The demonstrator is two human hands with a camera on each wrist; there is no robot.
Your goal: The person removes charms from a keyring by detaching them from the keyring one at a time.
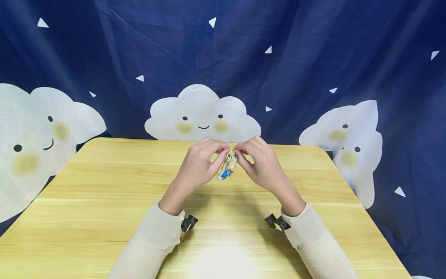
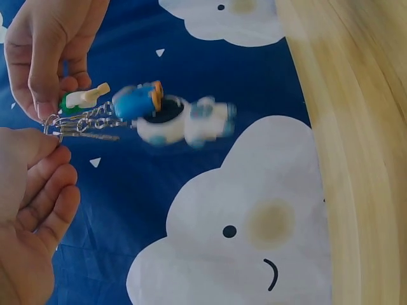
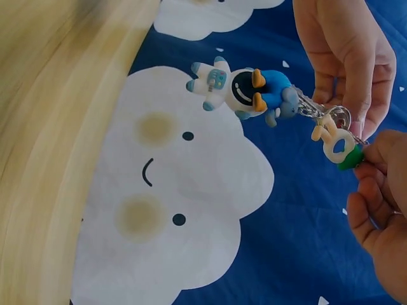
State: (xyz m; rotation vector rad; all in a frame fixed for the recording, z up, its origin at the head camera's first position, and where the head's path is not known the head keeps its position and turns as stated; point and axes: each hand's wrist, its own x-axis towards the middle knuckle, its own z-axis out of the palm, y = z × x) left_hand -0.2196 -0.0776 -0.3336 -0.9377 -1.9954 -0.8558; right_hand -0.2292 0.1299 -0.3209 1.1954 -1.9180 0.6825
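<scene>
A keychain with several charms hangs between the two hands above the table. My left hand [image 1: 199, 164] pinches its metal rings [image 2: 56, 125] between thumb and fingertips. My right hand [image 1: 262, 164] pinches it from the other side, at the ring end beside a small cream charm [image 3: 338, 145] with a green top. From short chains dangle a white astronaut figure [image 3: 219, 87] with light-blue parts and a blue figure [image 3: 275, 88] with orange feet and a grey head. In the left wrist view the charms are blurred. Fingertips partly hide where the rings join.
Below the hands lies a light wood table [image 1: 122, 186], its far edge just behind them. A dark blue curtain [image 1: 223, 50] with white clouds and small white triangles hangs behind. Each cream sleeve has a black wrist camera [image 1: 189, 223] at the cuff.
</scene>
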